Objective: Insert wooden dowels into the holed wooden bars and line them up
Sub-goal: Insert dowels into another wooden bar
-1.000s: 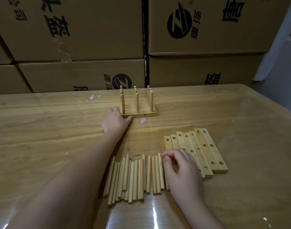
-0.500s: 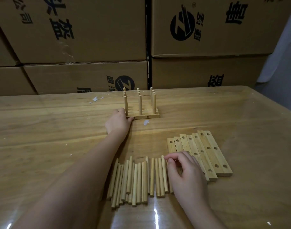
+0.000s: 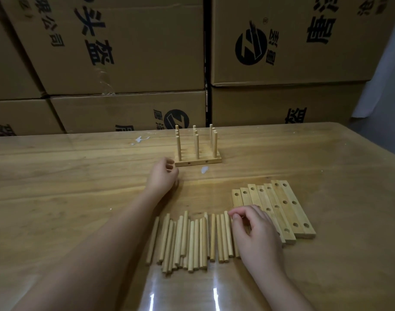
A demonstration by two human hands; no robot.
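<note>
Over the dowels, right hand curled

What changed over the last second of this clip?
The left hand came off the left end of the pegged bars and drew back toward the person, fingers now loosely curled. The right hand stays at the loose dowels beside the empty bars; nothing else moved.

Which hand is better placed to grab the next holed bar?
Probably right. The right hand lies over the near loose bars; the left hand is empty but farther off, beside the finished rack.
</note>
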